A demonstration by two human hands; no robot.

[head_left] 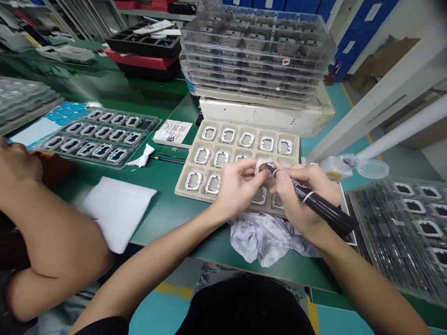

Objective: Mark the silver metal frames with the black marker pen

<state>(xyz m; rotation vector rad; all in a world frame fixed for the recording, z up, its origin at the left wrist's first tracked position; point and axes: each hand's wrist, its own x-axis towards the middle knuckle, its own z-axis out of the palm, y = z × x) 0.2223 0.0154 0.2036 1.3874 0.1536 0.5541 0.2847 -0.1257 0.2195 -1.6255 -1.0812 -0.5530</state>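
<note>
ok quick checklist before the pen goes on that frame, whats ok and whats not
1. Left hand grips the small frame: ok.
2. Right hand holds the black marker, tip at the frame: ok.
3. Marker cap off: cannot tell.
4. Beige tray within reach, frames seated in its pockets: ok.
5. Crumpled cloth lies under the hands: ok.
6. Co-worker's arm apart from the hands: ok.

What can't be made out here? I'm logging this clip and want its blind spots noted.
- Small silver frame part, head view: mostly hidden by the left hand and right hand.
- Black marker pen: tip contact masked by fingers.
- White handwritten note: too small to read.
- Clear tray of dark parts: cut by right edge.
</note>
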